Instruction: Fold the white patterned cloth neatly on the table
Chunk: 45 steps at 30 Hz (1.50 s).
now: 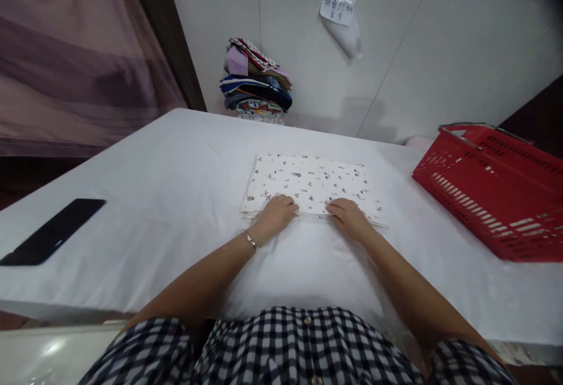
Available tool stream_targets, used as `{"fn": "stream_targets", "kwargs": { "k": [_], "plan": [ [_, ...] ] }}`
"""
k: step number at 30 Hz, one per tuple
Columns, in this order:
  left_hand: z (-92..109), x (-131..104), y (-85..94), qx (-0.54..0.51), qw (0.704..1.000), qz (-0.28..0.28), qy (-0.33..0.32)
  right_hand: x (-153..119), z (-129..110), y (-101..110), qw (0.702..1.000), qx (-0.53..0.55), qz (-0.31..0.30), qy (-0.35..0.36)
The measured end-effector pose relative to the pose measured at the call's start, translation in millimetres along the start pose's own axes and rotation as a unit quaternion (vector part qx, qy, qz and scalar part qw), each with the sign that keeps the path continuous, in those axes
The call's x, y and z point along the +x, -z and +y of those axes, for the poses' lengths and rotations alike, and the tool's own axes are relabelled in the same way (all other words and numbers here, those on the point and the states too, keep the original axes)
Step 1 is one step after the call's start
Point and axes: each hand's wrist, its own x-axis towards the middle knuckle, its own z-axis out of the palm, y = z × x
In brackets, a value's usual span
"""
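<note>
A folded white cloth (312, 182) printed with small scattered motifs lies flat as a rectangle on the white-covered table. At its near edge, left of the middle, my left hand (277, 212) is closed, with the fingers on top and the edge pinched. My right hand (349, 216) grips the same edge a little to the right in a similar way. Bare cloth shows between the two hands. The layers show along its left side and near corners; the thumbs are only partly visible.
To the left lies a black phone-like slab (55, 229). A red plastic basket (492, 197) with metal handles stands on the right. Behind the table, a stack of folded fabrics (257, 83) rests near the wall. A paper note (338, 10) hangs on the wall.
</note>
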Motion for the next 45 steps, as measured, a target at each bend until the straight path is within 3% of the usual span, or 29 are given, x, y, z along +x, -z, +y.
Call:
{"fn": "stream_targets", "kwargs": {
  "k": [8, 17, 22, 26, 31, 35, 38, 45],
  "plan": [
    [-4.2, -2.2, -13.7, 0.023, 0.999, 0.019, 0.033, -10.3, 2.3, -19.0, 0.999, -0.004, 0.026, -0.042],
    [-3.1, -3.2, -20.4, 0.051, 0.997, 0.034, 0.05, -10.3, 2.4, -22.4, 0.995, -0.001, 0.027, -0.098],
    [13.1, -1.8, -22.8, 0.065, 0.994, 0.077, -0.043, -9.2, 0.9, -23.8, 0.993, -0.008, 0.039, -0.111],
    [32.4, 9.3, -29.7, 0.077, 0.989, 0.068, -0.102, -7.7, -0.6, -23.4, 0.992, -0.018, 0.041, -0.119],
    [40.8, 30.6, -39.3, 0.104, 0.992, 0.066, -0.039, -8.1, 0.8, -23.6, 0.993, -0.024, 0.032, -0.114],
    [42.5, 39.2, -40.3, 0.114, 0.991, 0.051, -0.052, -8.5, 1.4, -20.9, 0.995, -0.013, 0.031, -0.097],
    [44.1, 37.5, -38.5, 0.092, 0.992, 0.062, -0.064, -9.9, 1.5, -19.7, 0.996, 0.01, 0.045, -0.071],
    [43.5, 25.5, -36.1, 0.022, 0.996, 0.077, -0.026, -15.4, -1.8, -21.0, 0.997, 0.067, 0.043, -0.006]
  ]
}}
